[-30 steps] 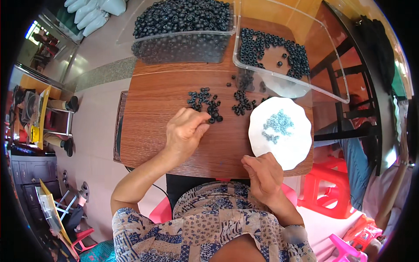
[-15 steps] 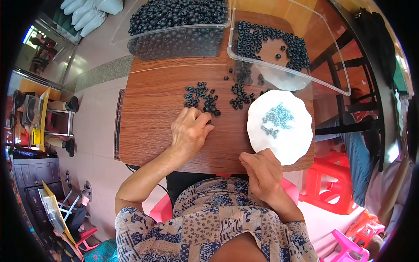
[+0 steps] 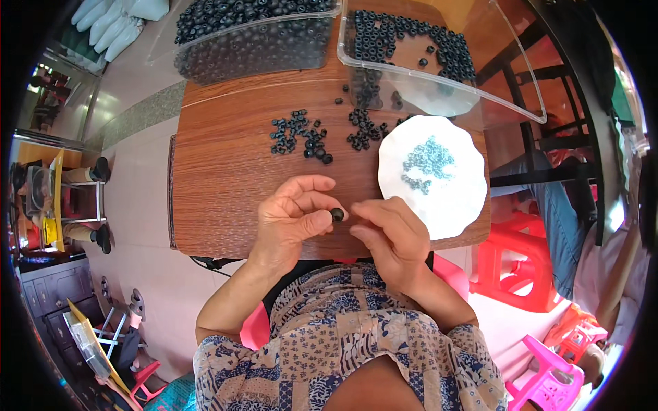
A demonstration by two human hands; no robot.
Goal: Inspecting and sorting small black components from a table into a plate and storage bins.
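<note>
Nearest, above the front of the wooden desk (image 3: 219, 171), the left hand (image 3: 291, 218) pinches a round black bead (image 3: 337, 215) between thumb and finger, other fingers loosely curled. Just beside it the right hand (image 3: 397, 236) has thumb and fingertips drawn close; whether they grip anything cannot be told. Beyond, a scalloped white plate (image 3: 466, 198) bears tiny pale-blue beads (image 3: 428, 161), with two loose black clusters (image 3: 315, 147) to its left. Farthest stand two clear plastic tubs (image 3: 439, 83) containing black beads, the left fuller.
</note>
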